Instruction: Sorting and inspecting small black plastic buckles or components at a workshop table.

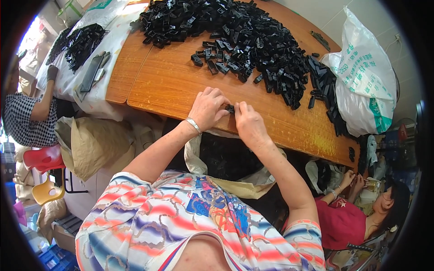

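Over the near edge of the wooden table, my left hand (208,108) and my right hand (248,121) meet with fingers pinched. Between their fingertips is a small black plastic piece (230,109), mostly covered by the fingers, so its exact shape is hard to make out. Beyond my hands lies a big heap of small black plastic pieces (271,54), rectangular and with openings in them. A few loose ones lie at the heap's near side, such as one black piece (212,67).
Bare wood shows on the table (167,86) around my hands. An open sack (244,187) with dark contents hangs below the edge at my lap. A white plastic bag (364,81) stands at right. Co-workers sit at right (343,221) and far left (27,117), near a brown sack (97,144).
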Tool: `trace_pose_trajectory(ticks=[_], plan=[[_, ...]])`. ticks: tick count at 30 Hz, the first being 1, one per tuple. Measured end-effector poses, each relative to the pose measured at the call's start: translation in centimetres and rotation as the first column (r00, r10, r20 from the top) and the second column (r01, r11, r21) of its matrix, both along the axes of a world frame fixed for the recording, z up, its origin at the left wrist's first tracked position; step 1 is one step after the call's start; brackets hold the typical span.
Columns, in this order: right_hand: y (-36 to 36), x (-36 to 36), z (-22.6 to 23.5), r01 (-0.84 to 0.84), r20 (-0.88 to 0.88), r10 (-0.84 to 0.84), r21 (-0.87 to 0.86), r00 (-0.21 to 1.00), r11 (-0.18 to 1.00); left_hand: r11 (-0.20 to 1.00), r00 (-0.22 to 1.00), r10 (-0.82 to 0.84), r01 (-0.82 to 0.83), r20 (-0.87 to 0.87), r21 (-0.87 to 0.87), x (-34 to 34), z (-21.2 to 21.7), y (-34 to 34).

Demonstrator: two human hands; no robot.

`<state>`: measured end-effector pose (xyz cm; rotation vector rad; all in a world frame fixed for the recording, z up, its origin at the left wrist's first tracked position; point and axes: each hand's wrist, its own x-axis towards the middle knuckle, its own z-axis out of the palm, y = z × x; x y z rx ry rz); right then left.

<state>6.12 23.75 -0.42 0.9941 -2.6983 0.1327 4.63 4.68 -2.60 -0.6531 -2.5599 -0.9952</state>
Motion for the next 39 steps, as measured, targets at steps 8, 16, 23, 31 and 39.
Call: trace_pose_trajectory(ticks=[8, 16, 23, 31, 39], plan=[[0.8, 1.1, -0.5, 0.123, 0.070, -0.112, -0.190, 0.991, 0.974, 0.998, 0.998, -0.059, 0.059, -0.018, -0.030, -0.8, -0.3, -0.6], [2.9, 6.9, 2.8, 0.105, 0.360, -0.050, -0.135, 0.932, 0.985, 0.986, 0.990, 0.123, -0.131, -0.074, -0.106, -6.7, 1.7, -4.5], [4.1, -6.1, 0.8, 0.197, -0.005, -0.207, -0.285, 0.978, 0.938, 0.942, 0.961, 0.270, -0.278, -0.067, -0.186, -7.4, 1.5, -2.5], [4.1, -12.7, -0.1, 0.220, -0.113, -0.216, 0.025, 0.970, 0.975, 0.998, 0.998, -0.044, 0.042, -0.043, -0.056, -3.4, 1.1, -1.3], [4.1, -8.0, 1.9, 0.201, 0.210, -0.162, -0.180, 0.964, 0.963, 0.988, 0.988, -0.153, 0.154, -0.023, 0.024, -0.8, 0.6, -0.3]])
